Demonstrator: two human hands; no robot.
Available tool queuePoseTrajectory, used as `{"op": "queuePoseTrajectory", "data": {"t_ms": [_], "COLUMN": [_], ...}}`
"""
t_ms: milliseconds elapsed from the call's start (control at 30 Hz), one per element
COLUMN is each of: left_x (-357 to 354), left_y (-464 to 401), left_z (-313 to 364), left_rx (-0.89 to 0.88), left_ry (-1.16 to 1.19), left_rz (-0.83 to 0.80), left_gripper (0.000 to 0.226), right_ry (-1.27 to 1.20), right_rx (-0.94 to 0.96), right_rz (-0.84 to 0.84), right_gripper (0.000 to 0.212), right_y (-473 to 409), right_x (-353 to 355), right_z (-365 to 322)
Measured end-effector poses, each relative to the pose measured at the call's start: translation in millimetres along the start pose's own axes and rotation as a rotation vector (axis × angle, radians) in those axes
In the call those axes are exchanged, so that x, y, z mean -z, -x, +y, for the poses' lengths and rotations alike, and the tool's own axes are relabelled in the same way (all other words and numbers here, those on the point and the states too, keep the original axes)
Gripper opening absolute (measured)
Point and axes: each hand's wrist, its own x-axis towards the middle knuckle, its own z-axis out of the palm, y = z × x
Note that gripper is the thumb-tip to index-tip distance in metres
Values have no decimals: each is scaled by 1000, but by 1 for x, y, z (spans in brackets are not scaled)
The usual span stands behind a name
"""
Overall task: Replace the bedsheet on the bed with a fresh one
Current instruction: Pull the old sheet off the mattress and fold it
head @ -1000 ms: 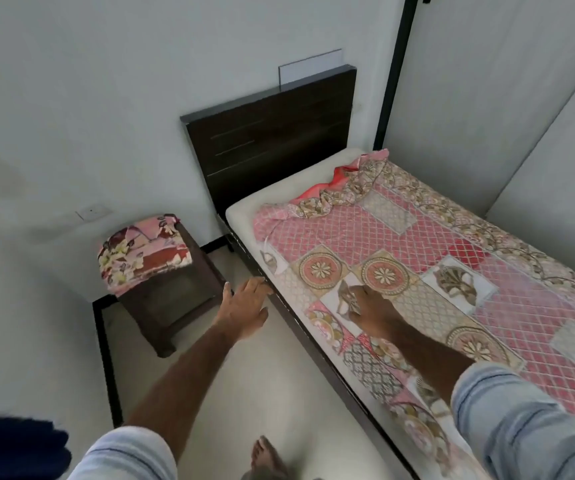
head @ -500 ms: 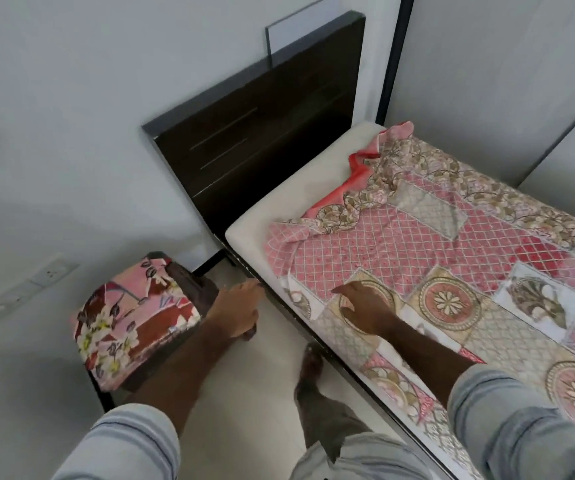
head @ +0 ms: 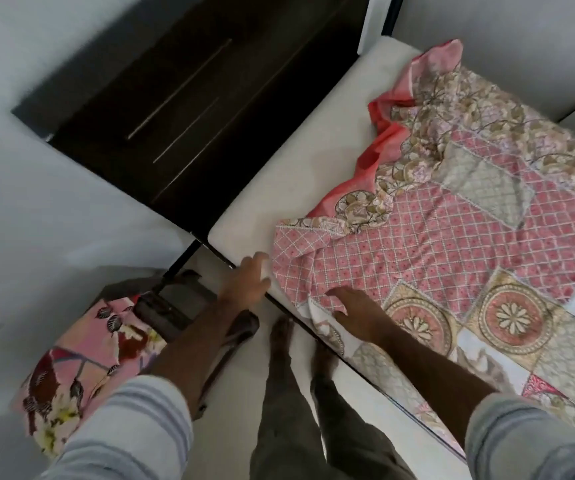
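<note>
I see left hand (head: 244, 289) fingers spread, empty, at mattress (head: 261, 216) corner | right hand (head: 357, 311) flat on bedsheet (head: 452, 237), fingers loose; holding nothing | risk: I'd expect the sheet to snag if dragged one-handed

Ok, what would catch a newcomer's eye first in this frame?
The pink patchwork-print bedsheet rumpled across the bed, pulled back from the head end so bare cream mattress shows below the dark wooden headboard. Then the left hand reaching for its corner, the right hand flat on it.
</note>
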Motion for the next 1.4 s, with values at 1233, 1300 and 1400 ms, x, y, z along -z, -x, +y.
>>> {"op": "queuePoseTrajectory", "data": {"t_ms": [1233,1300,1400], "left_x": [128,140,156], "left_y": [-43,-31,-10], "left_z": [271,302,346], "left_rx": [-982,-877,-947], "left_ry": [7,304,402], "left_rz": [218,83,71], "left_gripper": [15,14,20], "right_ry": [-494,-415,-365], "right_rx": [-244,-237,-232], "right_rz": [646,581,477], "right_gripper": [32,56,45], "right_y": [106,129,159], "right_x": [186,218,253], "right_z": [-19,-20,-21]}}
